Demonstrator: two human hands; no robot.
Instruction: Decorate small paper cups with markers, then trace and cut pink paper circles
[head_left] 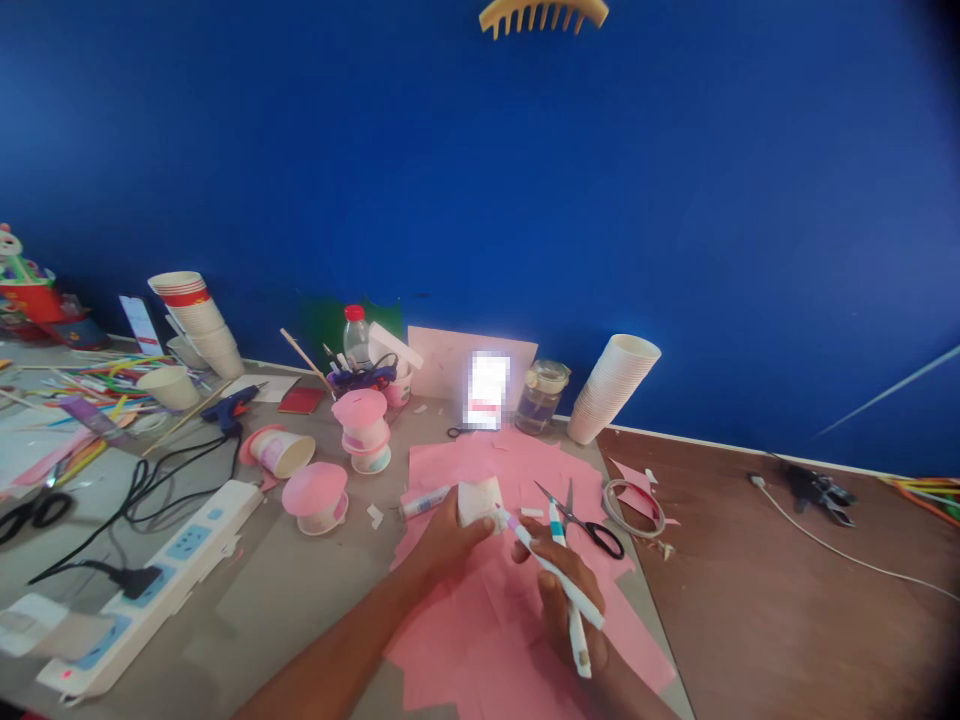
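My left hand (448, 535) is closed around a small white paper cup (478, 497), held on its side above pink paper sheets (480, 620). In my right hand (566, 590) is a white marker (559, 575) with a pinkish-purple tip end, which points at the cup and appears to meet it. A second white marker with a teal band (556, 522) is tucked through the same hand, its tip pointing away from me. Scissors with black handles (600, 537) lie open just beyond my right hand. Left of the cup lies a glue-like tube (424, 502).
Pink-topped paper cup pieces (315, 492) stand left. Farther left are a power strip (161, 590), black cords and a blue glue gun (231, 405). A roll of tape (634, 507), a glass jar (541, 397) and stacked cups (615, 388) stand right, before the blue wall.
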